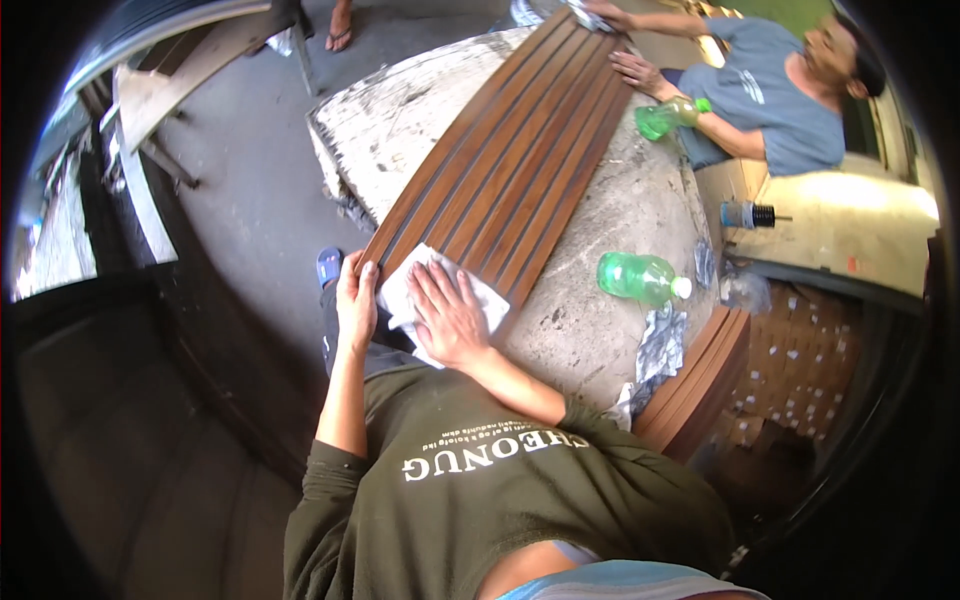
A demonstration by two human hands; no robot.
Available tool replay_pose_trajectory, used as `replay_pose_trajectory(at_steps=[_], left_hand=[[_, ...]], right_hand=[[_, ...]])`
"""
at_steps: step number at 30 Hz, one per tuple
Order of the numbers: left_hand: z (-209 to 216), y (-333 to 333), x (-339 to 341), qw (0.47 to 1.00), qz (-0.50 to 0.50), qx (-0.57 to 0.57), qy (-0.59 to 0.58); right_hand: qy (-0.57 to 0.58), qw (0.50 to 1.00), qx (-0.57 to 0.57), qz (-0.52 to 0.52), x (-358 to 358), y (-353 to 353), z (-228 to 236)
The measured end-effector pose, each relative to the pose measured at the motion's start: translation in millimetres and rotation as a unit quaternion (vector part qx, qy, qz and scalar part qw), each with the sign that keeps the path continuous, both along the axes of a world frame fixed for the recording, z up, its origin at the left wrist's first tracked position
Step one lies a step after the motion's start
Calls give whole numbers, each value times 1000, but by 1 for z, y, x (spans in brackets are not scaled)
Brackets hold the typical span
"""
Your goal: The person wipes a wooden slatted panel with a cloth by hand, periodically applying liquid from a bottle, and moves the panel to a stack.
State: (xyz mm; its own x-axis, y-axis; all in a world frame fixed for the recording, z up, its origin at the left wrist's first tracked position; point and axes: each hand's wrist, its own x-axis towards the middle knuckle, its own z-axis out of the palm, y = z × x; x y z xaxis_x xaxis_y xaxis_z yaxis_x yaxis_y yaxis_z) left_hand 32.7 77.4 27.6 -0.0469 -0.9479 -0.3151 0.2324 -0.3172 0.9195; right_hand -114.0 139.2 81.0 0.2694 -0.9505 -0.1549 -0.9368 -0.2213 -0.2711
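Observation:
A long brown slatted wood panel (pixel 500 140) with dark grooves lies across the worktable, its near end close to my body. My left hand (pixel 355 298) grips the panel's near left corner, thumb on top and the fingers partly hidden at the edge. On the near end a white cloth (pixel 490 297) is spread out. Pressed flat over it is my right hand (pixel 450 318), fingers stretched and slightly apart. At the far end a co-worker's hand (pixel 640 75) rests on the panel's right edge, and their other hand holds a white cloth (pixel 598 18).
The pale, stained worktable (pixel 580 330) carries a green bottle (pixel 640 278) lying on its side and another green bottle (pixel 668 118) beside the co-worker. Crumpled grey cloth (pixel 662 345) lies by stacked brown wood pieces (pixel 695 385) at right. A dark cylindrical container (pixel 748 215) stands beyond.

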Motion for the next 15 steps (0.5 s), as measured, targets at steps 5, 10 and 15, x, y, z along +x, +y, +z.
replay_pose_trajectory(at_steps=[5,10,15], left_hand=[[3,3,4,998,-53,14,-14],[7,-6,5,995,-94,26,20],[1,-21,30,978,-126,127,107]], right_hand=[[102,989,-32,-104,-75,5,-8],[-55,955,-166,-239,-140,-11,-17],[-5,976,-76,-205,-32,-6,3]])
